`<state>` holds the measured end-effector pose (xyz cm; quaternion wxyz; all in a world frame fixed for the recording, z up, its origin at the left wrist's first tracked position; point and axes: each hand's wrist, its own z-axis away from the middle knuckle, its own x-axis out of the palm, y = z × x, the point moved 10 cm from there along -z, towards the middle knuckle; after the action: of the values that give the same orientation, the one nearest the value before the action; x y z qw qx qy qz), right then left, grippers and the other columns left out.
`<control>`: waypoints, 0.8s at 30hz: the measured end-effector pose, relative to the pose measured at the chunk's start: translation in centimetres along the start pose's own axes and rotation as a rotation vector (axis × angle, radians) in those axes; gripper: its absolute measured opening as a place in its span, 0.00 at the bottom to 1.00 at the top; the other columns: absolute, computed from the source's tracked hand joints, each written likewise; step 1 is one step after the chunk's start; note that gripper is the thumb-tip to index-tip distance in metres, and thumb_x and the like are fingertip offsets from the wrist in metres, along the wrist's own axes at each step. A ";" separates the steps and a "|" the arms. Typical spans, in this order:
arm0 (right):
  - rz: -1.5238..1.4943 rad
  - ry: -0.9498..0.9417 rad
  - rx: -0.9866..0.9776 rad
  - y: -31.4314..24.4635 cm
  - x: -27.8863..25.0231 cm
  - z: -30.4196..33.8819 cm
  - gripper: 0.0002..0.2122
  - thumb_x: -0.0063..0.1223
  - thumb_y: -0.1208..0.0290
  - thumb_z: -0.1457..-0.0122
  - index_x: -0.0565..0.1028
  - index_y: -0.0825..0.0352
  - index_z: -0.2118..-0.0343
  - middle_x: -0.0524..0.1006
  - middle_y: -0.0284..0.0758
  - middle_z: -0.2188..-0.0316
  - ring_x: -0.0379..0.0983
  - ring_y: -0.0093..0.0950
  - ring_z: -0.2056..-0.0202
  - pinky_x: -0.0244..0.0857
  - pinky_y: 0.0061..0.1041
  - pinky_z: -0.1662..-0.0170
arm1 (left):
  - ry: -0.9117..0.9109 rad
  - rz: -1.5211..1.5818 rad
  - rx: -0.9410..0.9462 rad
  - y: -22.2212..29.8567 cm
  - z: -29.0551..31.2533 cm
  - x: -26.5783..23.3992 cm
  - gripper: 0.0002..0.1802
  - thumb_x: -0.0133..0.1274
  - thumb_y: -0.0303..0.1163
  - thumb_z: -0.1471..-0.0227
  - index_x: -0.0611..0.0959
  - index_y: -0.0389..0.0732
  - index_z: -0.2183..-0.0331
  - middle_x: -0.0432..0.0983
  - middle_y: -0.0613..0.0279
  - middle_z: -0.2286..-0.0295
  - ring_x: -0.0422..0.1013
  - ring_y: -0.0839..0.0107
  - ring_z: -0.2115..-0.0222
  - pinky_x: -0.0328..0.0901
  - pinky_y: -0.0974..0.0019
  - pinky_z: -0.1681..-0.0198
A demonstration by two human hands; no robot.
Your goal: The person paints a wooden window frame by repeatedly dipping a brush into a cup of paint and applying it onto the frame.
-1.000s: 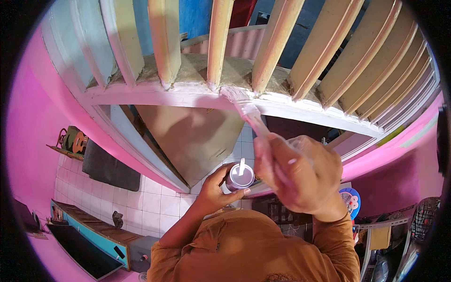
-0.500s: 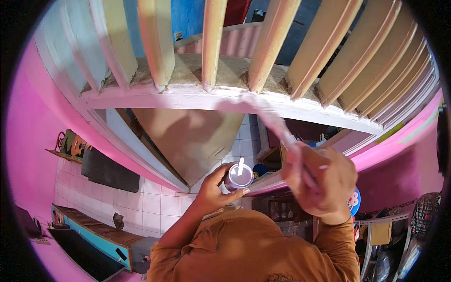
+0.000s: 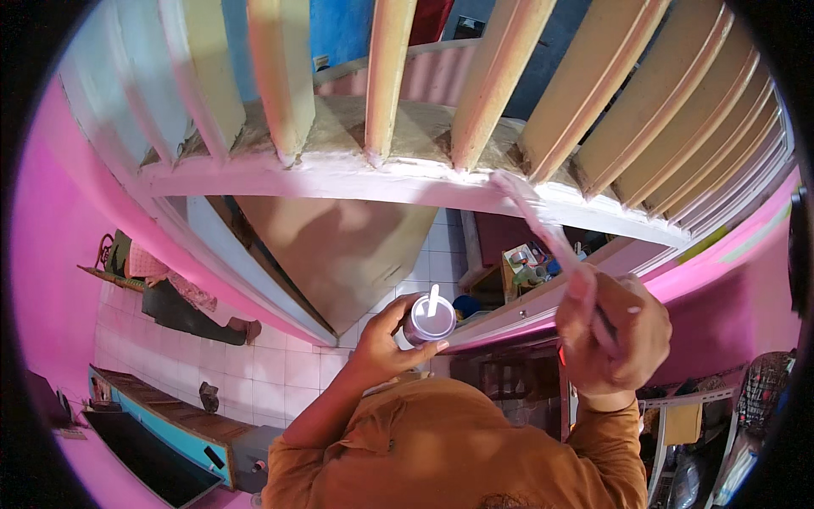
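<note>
My left hand (image 3: pixel 379 346) is wrapped round a small can (image 3: pixel 416 331) of pale lilac paint, held upright in front of my chest. A flat white stick (image 3: pixel 433 300) stands in the can. Raised to the right, my right hand (image 3: pixel 616 332) grips a paintbrush (image 3: pixel 551 233), whose handle is partly hidden by the fingers. The brush's pale, paint-coated tip touches the white horizontal beam (image 3: pixel 331 181), just under the cream slats (image 3: pixel 498 81). Wet-looking white paint covers the beam's front face, while its top between the slats is brown and dusty.
Below the beam are a brown door panel (image 3: pixel 331 254) and a door frame. A shelf of small items (image 3: pixel 530 270) stands beyond. At the left, a person in patterned clothing (image 3: pixel 182 288) is on the tiled floor (image 3: pixel 263 373). A teal cabinet (image 3: pixel 170 424) is lower left, a rack (image 3: pixel 691 424) lower right.
My right hand and the brush have moved right along the beam. The left hand with the can has barely moved. A person has come into view at the left.
</note>
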<state>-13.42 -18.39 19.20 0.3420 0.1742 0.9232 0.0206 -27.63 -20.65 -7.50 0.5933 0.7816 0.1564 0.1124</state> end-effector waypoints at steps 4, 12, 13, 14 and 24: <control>-0.010 0.029 0.007 -0.8 0.5 0.4 0.08 0.66 0.77 0.49 0.77 0.67 0.68 0.77 0.36 0.80 0.73 0.31 0.82 0.66 0.27 0.79 | 0.042 -0.001 0.029 -0.1 0.1 -0.2 0.36 0.71 0.30 0.56 0.74 0.33 0.47 0.77 0.61 0.57 0.72 0.75 0.57 0.67 0.69 0.52; -0.210 0.118 -0.257 -4.0 2.0 -0.9 0.16 0.68 0.78 0.52 0.75 0.68 0.61 0.74 0.34 0.81 0.69 0.31 0.84 0.64 0.28 0.82 | 0.060 -0.095 0.013 0.7 0.6 -0.8 0.36 0.71 0.31 0.56 0.74 0.33 0.46 0.77 0.60 0.58 0.72 0.75 0.58 0.67 0.69 0.53; -0.209 0.129 -0.258 -4.0 2.1 -1.0 0.16 0.68 0.78 0.52 0.75 0.68 0.60 0.74 0.34 0.80 0.69 0.31 0.84 0.64 0.28 0.81 | 0.061 -0.094 0.004 0.5 0.7 -0.9 0.36 0.71 0.32 0.56 0.74 0.33 0.46 0.77 0.59 0.58 0.72 0.75 0.58 0.67 0.69 0.52; -0.211 0.140 -0.262 -4.0 2.2 -1.2 0.16 0.68 0.78 0.52 0.75 0.68 0.60 0.75 0.34 0.80 0.69 0.31 0.84 0.64 0.28 0.81 | 0.066 -0.094 0.004 0.2 0.9 -0.9 0.36 0.71 0.32 0.56 0.74 0.33 0.46 0.77 0.59 0.58 0.72 0.75 0.58 0.67 0.69 0.52; -0.130 0.163 -0.248 -4.1 1.7 -1.3 0.09 0.64 0.77 0.47 0.76 0.71 0.65 0.79 0.35 0.77 0.71 0.28 0.84 0.65 0.25 0.80 | 0.112 -0.078 0.027 0.4 1.6 -1.6 0.37 0.71 0.33 0.57 0.74 0.34 0.47 0.76 0.56 0.55 0.72 0.70 0.54 0.66 0.65 0.48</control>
<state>-16.70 -21.53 18.44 0.2853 0.0683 0.9476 0.1262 -28.54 -22.78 -7.48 0.5769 0.7754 0.2210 0.1307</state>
